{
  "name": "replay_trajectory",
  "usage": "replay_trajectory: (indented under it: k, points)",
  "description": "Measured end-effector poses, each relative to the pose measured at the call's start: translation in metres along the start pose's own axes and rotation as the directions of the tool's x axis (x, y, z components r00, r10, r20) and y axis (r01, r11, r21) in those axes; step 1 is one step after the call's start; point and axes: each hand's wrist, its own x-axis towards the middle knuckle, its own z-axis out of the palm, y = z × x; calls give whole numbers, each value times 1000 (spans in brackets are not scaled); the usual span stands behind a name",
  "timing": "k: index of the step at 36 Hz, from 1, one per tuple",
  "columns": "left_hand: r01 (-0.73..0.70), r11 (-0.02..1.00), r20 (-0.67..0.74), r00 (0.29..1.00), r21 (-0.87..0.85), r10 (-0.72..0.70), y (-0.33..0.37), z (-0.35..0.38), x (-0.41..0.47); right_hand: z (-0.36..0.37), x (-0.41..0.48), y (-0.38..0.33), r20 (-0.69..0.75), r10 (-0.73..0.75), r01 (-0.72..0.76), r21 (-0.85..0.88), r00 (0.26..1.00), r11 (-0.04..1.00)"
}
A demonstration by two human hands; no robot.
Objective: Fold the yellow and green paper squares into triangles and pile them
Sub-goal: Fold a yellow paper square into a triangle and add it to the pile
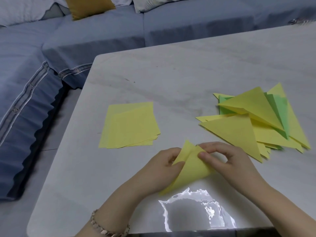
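A yellow paper square (189, 170) is bent over on itself at the near middle of the table, its two top corners meeting. My left hand (160, 165) pinches its left side and my right hand (220, 157) pinches the corners together from the right. A stack of flat yellow squares (130, 124) lies to the left, beyond my hands. At the right sits a loose pile of folded triangles (256, 120), mostly yellow with a few green ones showing through.
The pale marble-look table (171, 74) has a rounded far-left corner. A blue sofa (68, 40) with cushions wraps round its far and left sides. A bright glare patch (196, 209) lies at the near edge.
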Motion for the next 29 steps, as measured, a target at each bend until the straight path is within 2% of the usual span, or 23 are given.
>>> replay_trajectory:
  k: [5,9,14,19,26,29]
  points:
    - [79,990,-49,995,-116,-85,1,7,-4,5,-1,0,-49,32,-29,64,998,998]
    - [130,986,-122,982,-103,-143,-3,8,-3,7,-5,-2,-59,19,-16,45,998,999]
    - [71,998,-118,991,1,-70,-5,5,-7,6,-8,-7,15,19,-20,25,1000,999]
    - [-17,993,11,1000,-116,19,4,7,-14,1,-7,-11,30,54,-54,-4,998,999]
    - [-35,967,-244,969,-251,-29,10,15,-15,6,-9,-18,-92,73,-63,111,993,992]
    - [-58,965,-346,938,-257,-36,8,19,-14,8,-11,-19,-90,90,-76,147,992,986]
